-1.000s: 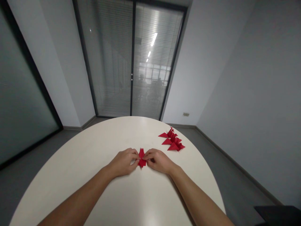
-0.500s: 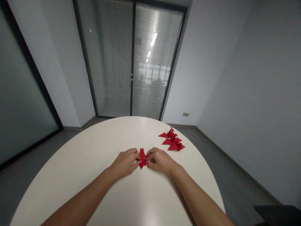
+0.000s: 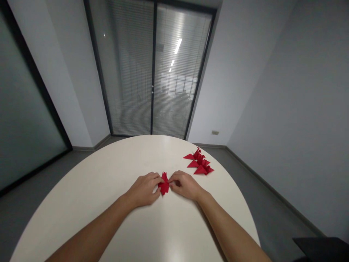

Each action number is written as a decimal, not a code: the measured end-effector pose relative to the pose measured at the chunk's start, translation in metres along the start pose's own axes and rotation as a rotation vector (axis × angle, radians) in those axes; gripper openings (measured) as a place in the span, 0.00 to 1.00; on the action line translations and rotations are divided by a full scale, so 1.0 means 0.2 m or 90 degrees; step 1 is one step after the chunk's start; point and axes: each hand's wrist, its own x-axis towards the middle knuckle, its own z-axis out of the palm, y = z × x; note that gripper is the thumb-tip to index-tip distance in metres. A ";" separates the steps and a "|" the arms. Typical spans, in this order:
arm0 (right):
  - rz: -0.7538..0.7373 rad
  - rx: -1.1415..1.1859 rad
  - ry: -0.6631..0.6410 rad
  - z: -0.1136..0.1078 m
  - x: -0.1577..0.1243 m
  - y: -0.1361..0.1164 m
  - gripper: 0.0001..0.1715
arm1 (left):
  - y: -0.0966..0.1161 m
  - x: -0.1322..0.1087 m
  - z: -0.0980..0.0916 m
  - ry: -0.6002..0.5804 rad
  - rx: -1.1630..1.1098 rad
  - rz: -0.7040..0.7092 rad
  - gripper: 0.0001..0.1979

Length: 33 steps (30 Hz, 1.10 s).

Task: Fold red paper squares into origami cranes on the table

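A small piece of red folded paper (image 3: 164,186) lies on the white table between my hands, its narrow points facing away from me. My left hand (image 3: 147,187) is at its left side, the fingers curled onto the paper's edge and the thumb a little lower, close to the near part. From the right, my right hand (image 3: 184,185) pinches the opposite edge with bent fingers. The fingertips cover parts of both sides of the paper. Beyond my right hand sit several red origami cranes (image 3: 200,162), bunched together with pointed wings overlapping.
The round white table (image 3: 109,163) has its curved far edge just past the cranes. Behind it stand glass panels with blinds (image 3: 133,91) and grey walls. A black object (image 3: 321,247) is at the lower right, beside the table.
My left thumb has drawn back slightly to the left, so more of the near part of the folded paper shows. My right hand stays at its edge. The cranes have not moved.
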 end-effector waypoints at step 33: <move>-0.039 -0.218 -0.043 0.02 0.05 -0.02 0.07 | -0.07 0.04 0.07 0.052 -0.097 -0.088 0.08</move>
